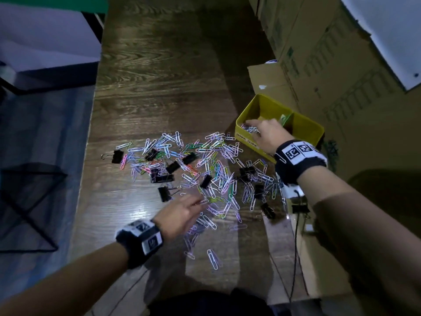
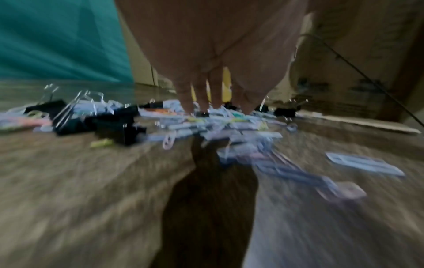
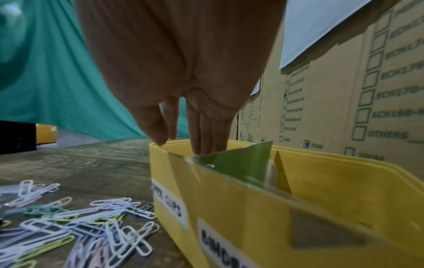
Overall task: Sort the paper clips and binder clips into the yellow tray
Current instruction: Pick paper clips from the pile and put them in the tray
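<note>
1. A loose heap of coloured paper clips (image 1: 211, 169) mixed with black binder clips (image 1: 164, 193) is spread across the wooden table (image 1: 159, 87).
2. The yellow tray (image 1: 309, 128) is set at the right edge of the heap, beside stacked cardboard boxes (image 1: 330, 53); a green divider (image 3: 243, 163) splits it into two compartments.
3. The right hand (image 1: 268, 134) is held over the tray's left compartment, fingers straight and pointing down, nothing gripped; some paper clips are seen lying in that compartment.
4. The left hand (image 1: 180, 216) is lowered onto the near side of the heap, fingers extended, tips touching clips; whether any clip is held cannot be told, as the wrist view is blurred.
</note>
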A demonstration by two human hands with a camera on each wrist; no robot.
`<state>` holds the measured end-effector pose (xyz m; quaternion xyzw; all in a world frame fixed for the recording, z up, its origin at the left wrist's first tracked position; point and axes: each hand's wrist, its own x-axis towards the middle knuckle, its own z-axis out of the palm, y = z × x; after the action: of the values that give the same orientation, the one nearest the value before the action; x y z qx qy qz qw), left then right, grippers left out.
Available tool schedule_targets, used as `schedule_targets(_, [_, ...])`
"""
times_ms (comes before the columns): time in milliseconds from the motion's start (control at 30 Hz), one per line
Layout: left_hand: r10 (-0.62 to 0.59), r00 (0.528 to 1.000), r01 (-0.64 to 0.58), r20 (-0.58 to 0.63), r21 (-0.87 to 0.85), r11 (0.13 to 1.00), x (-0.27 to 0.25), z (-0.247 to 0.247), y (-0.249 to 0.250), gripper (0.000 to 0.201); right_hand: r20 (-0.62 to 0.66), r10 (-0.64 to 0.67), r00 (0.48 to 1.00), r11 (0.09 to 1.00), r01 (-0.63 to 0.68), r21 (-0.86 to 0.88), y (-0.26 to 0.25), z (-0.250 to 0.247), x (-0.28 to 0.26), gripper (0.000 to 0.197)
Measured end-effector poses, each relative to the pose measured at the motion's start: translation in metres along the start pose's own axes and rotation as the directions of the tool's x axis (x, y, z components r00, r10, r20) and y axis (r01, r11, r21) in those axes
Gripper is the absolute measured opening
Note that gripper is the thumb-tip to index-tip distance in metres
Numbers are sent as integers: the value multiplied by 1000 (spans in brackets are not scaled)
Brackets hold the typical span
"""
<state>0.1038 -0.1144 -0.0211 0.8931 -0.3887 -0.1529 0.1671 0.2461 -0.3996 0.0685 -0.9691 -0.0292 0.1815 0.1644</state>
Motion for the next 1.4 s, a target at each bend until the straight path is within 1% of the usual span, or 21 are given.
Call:
schedule_targets(100, [-157,982,136,101,192,972,-27,33,9,55,-99,-69,993,997,64,-48,-7,8,-16,44])
schedule_targets(133, [-182,975,150,124,230,962,-32,41,13,59,-141,-122,983,992,117,-45,-12,12,-25,42])
schedule_targets(200, [-169,975,133,142,237,962,-41,52,23,59,-181,-222,958,974,226,0,-26,24,-51,37])
schedule_targets(267, [-105,988,81,114,197,977,-49,55,31,54,-103,-295,950,951,302,61,-37,44,-83,29])
schedule_targets(300, [-67,994,53,84,161,986,-52,52,32,53,-16,-310,951,947,310,86,-41,56,-99,27])
schedule_targets(367, [-74,997,71,31,90,993,-58,43,32,50,198,-292,936,956,277,101,-44,86,-129,24])
schedule_targets(433, [-128,991,128,34,26,991,-68,39,29,42,398,-232,888,973,212,94,-43,117,-152,21])
schedule_targets(500, [-129,986,132,104,-15,991,-77,45,29,37,532,-202,823,978,199,63,-45,145,-168,21])
schedule_targets(533, [-108,985,111,132,-15,994,-79,48,33,36,548,-206,811,976,214,50,-48,158,-173,22])
schedule_targets(567, [-91,984,94,152,-13,995,-78,54,35,32,535,-209,819,974,223,39,-51,169,-175,21])
schedule_targets(667, [-86,991,90,99,-43,995,-58,58,47,21,413,-202,888,978,208,32,-59,186,-173,21])
schedule_targets(700, [-109,991,113,74,-48,992,-50,54,49,22,368,-186,911,982,189,29,-60,187,-172,25])
schedule_targets(733, [-153,987,156,53,-43,987,-44,48,49,28,314,-161,936,986,163,21,-59,186,-171,33])
schedule_targets(800, [-282,959,281,17,19,959,-38,38,43,58,192,-65,979,998,65,7,-55,183,-172,66])
schedule_targets(867, [-405,914,402,30,60,913,-38,26,41,87,152,60,987,997,-51,-61,-53,180,-177,101])
schedule_targets(933, [-451,888,445,90,80,892,-37,26,39,96,169,97,981,982,-67,-175,-56,183,-181,117])
schedule_targets(1000, [-426,897,416,121,102,904,-35,31,40,88,194,58,979,983,-22,-183,-63,191,-182,120])
schedule_targets(1067, [-369,922,363,117,67,929,-33,36,42,76,196,-1,981,996,19,-87,-69,194,-178,111])
schedule_targets(1167, [-312,943,319,112,-48,947,-32,42,45,62,186,-62,981,998,58,27,-74,191,-168,82])
schedule_targets(1300, [-280,956,289,85,-131,948,-33,42,42,40,208,-131,969,991,127,35,-74,186,-159,45])
schedule_targets(1400, [-258,966,258,20,-159,953,-31,39,39,26,235,-146,961,989,140,40,-70,185,-156,28])
